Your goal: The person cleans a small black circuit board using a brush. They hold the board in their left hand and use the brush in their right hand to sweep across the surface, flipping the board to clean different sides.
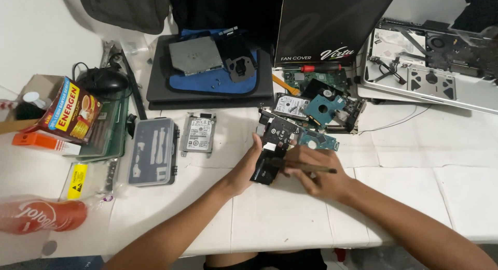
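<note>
My left hand [243,169] grips a black circuit board [272,145], holding it tilted above the white table [456,192] near the middle. My right hand [316,171] holds a thin brown-handled brush [311,169], its dark end resting against the lower part of the board. Just behind the board lies a pile of hard drives and green and blue circuit boards [324,107].
A silver hard drive [198,134] and a grey tool case [153,152] lie to the left. Further left are a green tray [106,138], a red box [70,112] and a red bottle [41,216]. An opened laptop chassis [430,68] sits far right, a black laptop [207,73] behind.
</note>
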